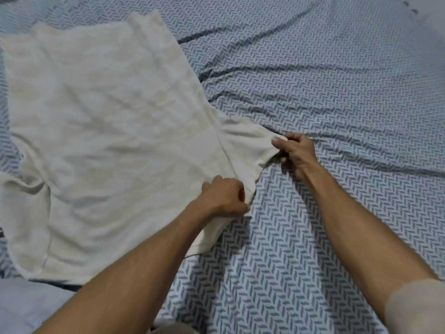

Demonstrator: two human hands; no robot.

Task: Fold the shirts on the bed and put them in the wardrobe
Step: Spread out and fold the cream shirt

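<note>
Both hands (260, 174) pinching shirt (108, 121) sleeve.

The person is showing two bare forearms reaching in from the bottom edge, with no watch, band or ring showing on either wrist or hand. The left hand (225, 196) and the right hand (297, 154) are uncovered, the fingers (279, 141) ending in short, plain nails. The person is wearing a short, pale beige sleeve (419, 307), which is showing at the right upper arm in the lower right corner.
</note>
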